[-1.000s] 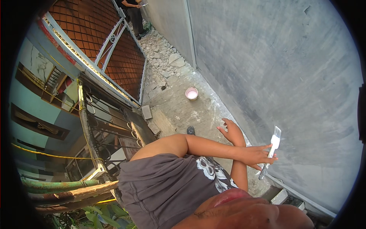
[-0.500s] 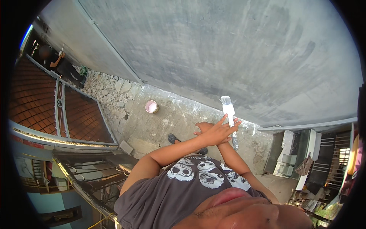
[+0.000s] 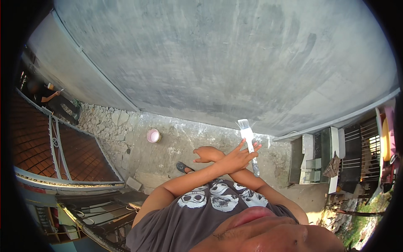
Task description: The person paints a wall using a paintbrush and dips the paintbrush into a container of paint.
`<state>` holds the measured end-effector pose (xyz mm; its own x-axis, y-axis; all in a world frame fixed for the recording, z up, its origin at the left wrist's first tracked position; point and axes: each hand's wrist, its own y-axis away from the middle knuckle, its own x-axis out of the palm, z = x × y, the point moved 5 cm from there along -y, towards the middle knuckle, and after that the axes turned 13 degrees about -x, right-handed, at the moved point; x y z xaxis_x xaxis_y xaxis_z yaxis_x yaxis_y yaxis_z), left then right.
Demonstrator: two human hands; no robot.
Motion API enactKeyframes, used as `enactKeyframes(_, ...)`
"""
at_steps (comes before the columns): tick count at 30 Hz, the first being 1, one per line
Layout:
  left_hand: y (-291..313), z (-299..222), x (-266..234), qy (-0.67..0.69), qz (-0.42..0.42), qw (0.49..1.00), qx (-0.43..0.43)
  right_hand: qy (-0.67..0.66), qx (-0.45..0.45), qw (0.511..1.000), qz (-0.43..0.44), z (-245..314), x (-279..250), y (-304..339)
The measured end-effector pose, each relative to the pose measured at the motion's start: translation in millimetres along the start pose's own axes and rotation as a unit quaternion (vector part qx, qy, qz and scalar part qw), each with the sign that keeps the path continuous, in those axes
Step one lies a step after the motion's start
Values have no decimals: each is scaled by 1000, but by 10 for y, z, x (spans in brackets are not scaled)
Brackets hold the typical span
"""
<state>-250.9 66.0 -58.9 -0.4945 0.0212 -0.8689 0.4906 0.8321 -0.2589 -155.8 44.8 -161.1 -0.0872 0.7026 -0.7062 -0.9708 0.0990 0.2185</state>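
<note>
My arms are crossed before my chest. My left hand [image 3: 240, 160] reaches over to the right and has a white-handled paintbrush [image 3: 247, 135] between its fingers, bristles pointing up toward the wall. The brush's pale bristles are splayed at the edges, and its handle end is dark and stained. Under my left wrist passes my right forearm; my right hand [image 3: 208, 154] shows on the left side, fingers loosely apart and holding nothing. A pinkish paint bucket [image 3: 154, 135] with pale paint in it stands on the ground to the left, touched by neither hand.
A tall grey, streaky painted wall [image 3: 201, 63] rises ahead. Rubble [image 3: 107, 122] lies at left, near another person [image 3: 58, 103] by the wall. A brown tiled roof [image 3: 79, 151] is at left. Furniture and racks [image 3: 319, 157] stand at right. My shoe [image 3: 183, 167] is on the concrete.
The view has shifted, so the wall fills more of it and the bucket sits lower and farther left. My right hand has slid out further left past my left wrist; the brush stays held.
</note>
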Motion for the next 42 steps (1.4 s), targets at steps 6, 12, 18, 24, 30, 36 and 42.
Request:
enactKeyframes(6,165,305,-275,34,14,998,-45,-7,2,996,-90,-29,-48,366)
enactKeyframes(12,189,329,-329,18,2,998,-65,-14,57,998,-23,-169,149,421)
enactKeyframes(18,-96,-47,75,-23,20,998,48,-30,-6,999,-35,-183,379,188)
enactKeyframes(24,52,250,-207,6,21,1000,-6,72,-41,964,-254,-346,535,724)
enactKeyframes(30,123,876,-392,-39,10,993,-108,-91,110,983,-114,-695,298,1631)
enactKeyframes(36,133,1127,-322,-31,11,990,-141,-385,154,809,-418,-528,-386,2012)
enactKeyframes(42,-105,1277,-40,52,109,980,-158,-345,180,839,-381,-340,-770,1564)
